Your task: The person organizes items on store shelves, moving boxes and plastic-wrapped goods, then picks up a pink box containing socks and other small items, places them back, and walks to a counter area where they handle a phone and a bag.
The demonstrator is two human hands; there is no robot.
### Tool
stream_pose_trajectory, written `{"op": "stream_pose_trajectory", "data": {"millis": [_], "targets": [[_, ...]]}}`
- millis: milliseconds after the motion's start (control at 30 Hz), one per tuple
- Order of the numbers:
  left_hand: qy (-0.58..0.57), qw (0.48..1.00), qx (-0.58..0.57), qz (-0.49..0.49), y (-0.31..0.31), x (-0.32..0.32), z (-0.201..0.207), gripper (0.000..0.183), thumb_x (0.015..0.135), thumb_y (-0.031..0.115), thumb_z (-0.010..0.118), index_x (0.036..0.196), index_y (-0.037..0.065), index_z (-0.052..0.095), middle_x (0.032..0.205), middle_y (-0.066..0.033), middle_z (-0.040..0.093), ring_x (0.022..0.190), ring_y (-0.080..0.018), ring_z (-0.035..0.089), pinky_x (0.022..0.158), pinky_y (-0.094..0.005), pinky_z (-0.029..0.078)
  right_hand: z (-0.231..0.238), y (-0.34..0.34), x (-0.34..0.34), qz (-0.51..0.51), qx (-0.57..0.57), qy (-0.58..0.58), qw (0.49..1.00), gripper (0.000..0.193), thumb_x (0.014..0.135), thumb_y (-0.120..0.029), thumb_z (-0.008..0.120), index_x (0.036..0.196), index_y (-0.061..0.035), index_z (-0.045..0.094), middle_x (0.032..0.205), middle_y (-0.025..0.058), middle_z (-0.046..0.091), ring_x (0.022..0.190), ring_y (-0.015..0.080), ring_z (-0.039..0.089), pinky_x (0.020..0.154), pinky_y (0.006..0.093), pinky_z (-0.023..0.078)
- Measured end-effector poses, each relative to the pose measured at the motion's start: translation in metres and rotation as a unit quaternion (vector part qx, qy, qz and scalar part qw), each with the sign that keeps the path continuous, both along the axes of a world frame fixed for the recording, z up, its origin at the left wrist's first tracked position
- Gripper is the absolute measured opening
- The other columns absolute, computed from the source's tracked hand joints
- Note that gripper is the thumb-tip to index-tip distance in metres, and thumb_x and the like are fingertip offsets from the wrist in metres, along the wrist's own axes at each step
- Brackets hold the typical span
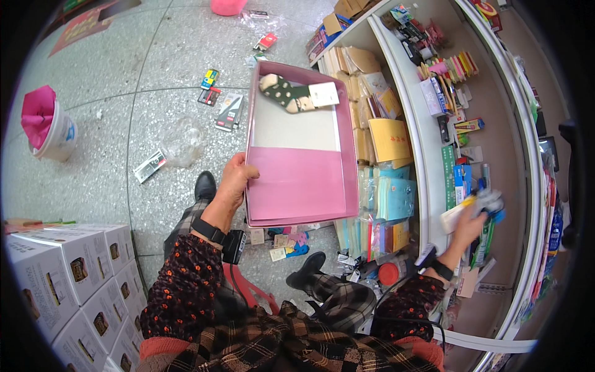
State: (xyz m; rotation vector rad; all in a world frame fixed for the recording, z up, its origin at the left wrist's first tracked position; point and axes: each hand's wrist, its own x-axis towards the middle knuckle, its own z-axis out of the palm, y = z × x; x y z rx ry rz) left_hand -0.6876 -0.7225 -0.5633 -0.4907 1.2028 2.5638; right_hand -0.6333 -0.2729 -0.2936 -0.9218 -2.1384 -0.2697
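My left hand (232,181) grips the left wall of a shallow pink box (299,189), thumb over the rim. In the box's far end lies a dark green sock (286,94) with pale dots and a white label on it. Out to the right, over the shelf, my right hand (469,229) is closed around a bundle of small white, yellow and blue items (486,204). Motion blurs them, so I cannot tell their kind. A blue packet (462,180) and other stationery lie on the shelf close to that hand.
Stacks of envelopes and a yellow notebook (390,139) fill the shelf beside the box. Small packages (230,112) and a clear plastic bag (183,141) are scattered on the floor. A white bucket (57,133) stands at left, above stacked white cartons (77,273). A red-lidded jar (388,273) is near my right knee.
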Motion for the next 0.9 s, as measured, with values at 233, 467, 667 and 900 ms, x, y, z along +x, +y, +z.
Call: {"op": "stream_pose_trajectory", "data": {"millis": [233, 467, 667, 900], "targets": [[0.0, 0.999, -0.042, -0.016, -0.023, 0.003, 0.013, 0.041, 0.063, -0.004, 0.054, 0.104, -0.006, 0.056, 0.084, -0.0071, 0.061, 0.067, -0.0158, 0.058, 0.063, -0.0263, 0.05, -0.126, -0.059, 0.016, 0.491, -0.304, -0.361, 0.732, 0.039, 0.081, -0.009, 0.066, 0.117, 0.0047, 0.06, 0.112, 0.0225, 0.065, 0.104, 0.0329, 0.063, 0.093, 0.0376, 0.048], [-0.007, 1.0, -0.023, 0.02, -0.025, 0.0, -0.003, 0.04, 0.063, -0.004, 0.055, 0.103, -0.006, 0.055, 0.085, -0.0083, 0.06, 0.07, -0.0164, 0.058, 0.062, -0.0264, 0.048, -0.028, 0.048, 0.011, 0.241, -0.158, -0.083, 0.954, 0.051, 0.082, -0.011, 0.055, 0.131, 0.0018, 0.052, 0.121, 0.0225, 0.062, 0.112, 0.0311, 0.061, 0.098, 0.0365, 0.045], [-0.004, 0.999, -0.051, -0.014, -0.017, -0.002, 0.0, 0.041, 0.063, -0.004, 0.052, 0.104, -0.004, 0.057, 0.086, -0.0073, 0.06, 0.071, -0.0151, 0.058, 0.063, -0.0257, 0.049, -0.136, -0.052, -0.007, 0.353, -0.155, -0.433, 0.815, 0.037, 0.09, -0.022, 0.057, 0.116, 0.0035, 0.062, 0.103, 0.0271, 0.066, 0.093, 0.039, 0.065, 0.079, 0.0428, 0.052], [-0.004, 0.998, -0.037, -0.059, -0.023, 0.007, 0.002, 0.039, 0.065, -0.004, 0.057, 0.104, -0.006, 0.055, 0.084, -0.009, 0.061, 0.069, -0.0159, 0.058, 0.063, -0.0262, 0.048, -0.088, -0.061, 0.012, 0.363, -0.334, -0.234, 0.838, 0.043, 0.087, -0.012, 0.063, 0.122, 0.0118, 0.056, 0.115, 0.0202, 0.066, 0.103, 0.0231, 0.064, 0.089, 0.0322, 0.05]]}}
